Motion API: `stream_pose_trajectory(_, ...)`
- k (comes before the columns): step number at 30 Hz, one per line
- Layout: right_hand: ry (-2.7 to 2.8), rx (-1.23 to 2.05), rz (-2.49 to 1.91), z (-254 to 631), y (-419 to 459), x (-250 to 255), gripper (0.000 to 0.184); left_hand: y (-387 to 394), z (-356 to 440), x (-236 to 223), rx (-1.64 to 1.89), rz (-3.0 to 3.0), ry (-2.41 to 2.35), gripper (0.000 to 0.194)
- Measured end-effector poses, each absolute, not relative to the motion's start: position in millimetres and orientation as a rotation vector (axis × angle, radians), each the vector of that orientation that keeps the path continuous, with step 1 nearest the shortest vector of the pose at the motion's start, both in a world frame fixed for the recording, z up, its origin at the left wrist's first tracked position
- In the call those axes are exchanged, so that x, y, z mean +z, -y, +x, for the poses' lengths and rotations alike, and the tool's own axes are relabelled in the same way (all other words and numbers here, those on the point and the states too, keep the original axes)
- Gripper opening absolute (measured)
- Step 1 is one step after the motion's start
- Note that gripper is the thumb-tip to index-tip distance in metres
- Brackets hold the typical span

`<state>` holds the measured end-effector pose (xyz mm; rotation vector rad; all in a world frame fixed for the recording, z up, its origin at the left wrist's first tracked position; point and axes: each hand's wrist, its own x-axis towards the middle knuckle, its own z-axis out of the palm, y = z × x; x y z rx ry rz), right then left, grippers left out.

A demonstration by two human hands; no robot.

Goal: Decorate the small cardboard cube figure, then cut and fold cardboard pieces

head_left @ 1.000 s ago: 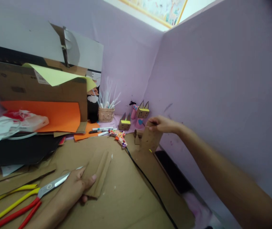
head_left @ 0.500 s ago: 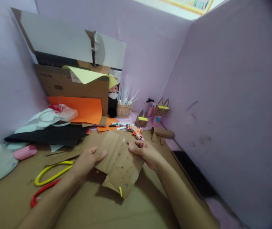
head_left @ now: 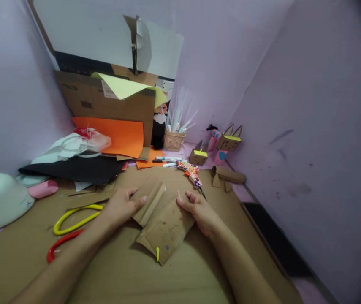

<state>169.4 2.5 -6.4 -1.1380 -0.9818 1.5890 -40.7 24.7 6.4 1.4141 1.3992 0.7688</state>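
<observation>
Both hands have come together low over the worktop (head_left: 110,278) since a second ago. Left hand (head_left: 121,207) pinches a folded cardboard strip (head_left: 148,202); right hand (head_left: 199,209), fingers curled, grips a flat cardboard piece (head_left: 166,232) overlapping it. Scissors (head_left: 72,226) lie just left; a glue gun (head_left: 193,174) sits behind.

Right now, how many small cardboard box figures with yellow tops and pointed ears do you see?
2. One box figure stands on the pink surface behind the patterned glue gun. The other box figure sits higher, near the right wall. Others may be hidden.
</observation>
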Motion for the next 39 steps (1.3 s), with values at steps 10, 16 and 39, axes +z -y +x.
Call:
stream_pose_trajectory(10,0.963,1.249,-0.99,170.7,-0.5,-0.6,0.027,1.4,-38.2,19.3,0.961,2.04,-1.507,0.035)
stream_pose_trajectory(16,1.18,1.162,-1.033,177.4,23.3,1.6,0.015,13.1,-35.1,15.6,1.024,2.531,-1.046,0.019)
stream_pose_trajectory(39,1.389,0.753,-1.49,195.6,70.5,-41.2,0.037,32.3,-16.6,22.8,0.04,2.663,-1.0,0.024)
